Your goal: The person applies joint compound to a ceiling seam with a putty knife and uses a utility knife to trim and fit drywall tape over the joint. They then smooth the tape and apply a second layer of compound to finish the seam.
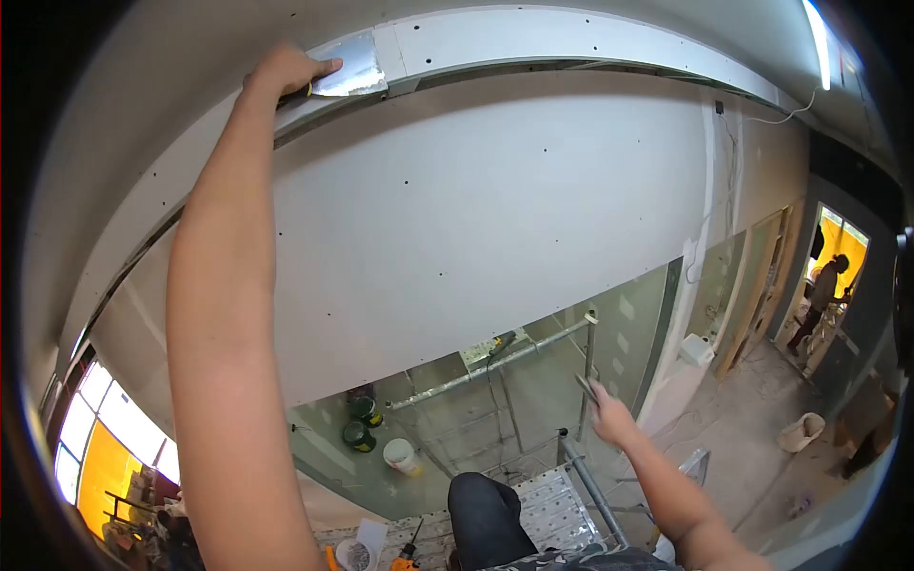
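Note:
My left hand (284,72) is raised overhead, its fingers closed round a wide putty knife (352,67). The knife's broad metal blade lies along the white plasterboard edge strip (495,38), with a finger stretched over the blade. Dark screw heads dot that strip and the large white board (476,190) below it. Lower right, my right hand (612,419) is closed round a thin grey tool (586,386) seen nearly edge-on; its exact kind I cannot tell. My bent knee (486,519) shows above a perforated metal platform (562,514).
Scaffold rails (495,357) and posts (595,490) flank the platform. An orange drill (407,557) lies near my knee. Dark green buckets (360,435) and a white bucket (403,457) stand on the floor below. A person (821,300) stands in the far doorway. A lit tube (818,43) hangs upper right.

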Available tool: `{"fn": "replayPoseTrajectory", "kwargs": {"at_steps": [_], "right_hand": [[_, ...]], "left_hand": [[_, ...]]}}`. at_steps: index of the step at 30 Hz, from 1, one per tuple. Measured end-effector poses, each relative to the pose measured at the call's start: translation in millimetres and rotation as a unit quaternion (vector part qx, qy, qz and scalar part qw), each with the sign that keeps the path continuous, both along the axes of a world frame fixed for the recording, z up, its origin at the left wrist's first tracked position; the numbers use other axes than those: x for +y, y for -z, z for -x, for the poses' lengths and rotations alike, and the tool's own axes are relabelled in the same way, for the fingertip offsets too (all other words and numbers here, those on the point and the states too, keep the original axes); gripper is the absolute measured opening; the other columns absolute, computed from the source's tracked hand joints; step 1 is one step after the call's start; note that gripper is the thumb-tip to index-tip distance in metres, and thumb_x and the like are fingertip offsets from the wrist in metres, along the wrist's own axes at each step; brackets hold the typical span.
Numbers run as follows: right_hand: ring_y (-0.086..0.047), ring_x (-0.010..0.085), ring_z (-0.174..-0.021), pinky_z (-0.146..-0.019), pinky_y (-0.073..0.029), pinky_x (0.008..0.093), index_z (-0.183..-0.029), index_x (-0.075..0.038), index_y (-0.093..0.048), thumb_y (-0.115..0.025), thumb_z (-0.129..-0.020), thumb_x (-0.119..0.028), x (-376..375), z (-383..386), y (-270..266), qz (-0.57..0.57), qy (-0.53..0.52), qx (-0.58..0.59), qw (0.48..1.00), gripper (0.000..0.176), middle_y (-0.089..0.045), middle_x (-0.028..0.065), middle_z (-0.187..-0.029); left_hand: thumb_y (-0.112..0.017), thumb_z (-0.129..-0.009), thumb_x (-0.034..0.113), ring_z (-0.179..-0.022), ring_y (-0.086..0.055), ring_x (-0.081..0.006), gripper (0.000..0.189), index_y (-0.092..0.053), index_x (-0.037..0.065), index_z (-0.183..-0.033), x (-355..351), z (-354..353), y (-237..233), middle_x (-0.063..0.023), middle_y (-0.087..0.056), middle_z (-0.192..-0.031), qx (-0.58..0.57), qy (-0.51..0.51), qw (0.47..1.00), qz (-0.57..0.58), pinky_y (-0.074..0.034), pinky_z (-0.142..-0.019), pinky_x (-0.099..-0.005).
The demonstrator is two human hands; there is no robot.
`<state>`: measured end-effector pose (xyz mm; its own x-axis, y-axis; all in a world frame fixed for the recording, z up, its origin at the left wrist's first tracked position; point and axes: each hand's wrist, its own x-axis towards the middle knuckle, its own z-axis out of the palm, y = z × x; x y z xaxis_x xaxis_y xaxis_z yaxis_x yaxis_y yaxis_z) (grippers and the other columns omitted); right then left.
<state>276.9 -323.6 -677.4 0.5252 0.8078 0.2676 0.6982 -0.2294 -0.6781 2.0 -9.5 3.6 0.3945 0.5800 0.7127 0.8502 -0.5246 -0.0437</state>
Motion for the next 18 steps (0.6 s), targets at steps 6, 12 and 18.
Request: {"fn": "replayPoseTrajectory", "kwargs": {"at_steps": [6, 12, 18], "right_hand": [[-0.064, 0.0496, -0.112, -0.097, -0.052, 0.0532, -0.145, -0.003, -0.047, -0.059, -0.09, -0.013, -186.0, 14.9, 202.6, 0.267, 0.128, 0.096, 0.95, 0.056, -0.066, 0.0336, -0.12], [-0.064, 0.0458, -0.118, -0.1, -0.052, 0.0504, -0.135, -0.003, -0.054, -0.068, -0.083, -0.012, -364.2, 67.9, 377.4, 0.439, 0.243, 0.247, 0.829, 0.054, -0.066, 0.0308, -0.125], [-0.065, 0.0452, -0.117, -0.099, -0.053, 0.0498, -0.134, -0.002, -0.054, -0.066, -0.085, -0.011, -380.1, 92.2, 337.9, 0.437, 0.182, 0.253, 0.843, 0.051, -0.067, 0.0307, -0.122]], "left_hand": [[-0.063, -0.087, 0.072, -0.109, -0.068, -0.0343, 0.069, -0.076, 0.01, -0.114, -31.9, -11.5, 25.5, -0.0137, -0.075, -0.115, 0.005, -0.075, 0.98, -0.182, -0.052, -0.091, -0.0499], [-0.05, -0.098, 0.066, -0.123, -0.063, -0.0351, 0.064, -0.062, 0.019, -0.14, -33.1, -19.2, 10.5, -0.0158, -0.064, -0.138, 0.001, -0.015, 0.985, -0.174, -0.051, -0.099, -0.0492], [-0.066, -0.092, 0.058, -0.112, -0.067, -0.0386, 0.063, -0.07, 0.003, -0.122, -56.7, -49.8, 47.3, -0.023, -0.071, -0.119, -0.032, 0.07, 0.979, -0.187, -0.051, -0.097, -0.048]]}}
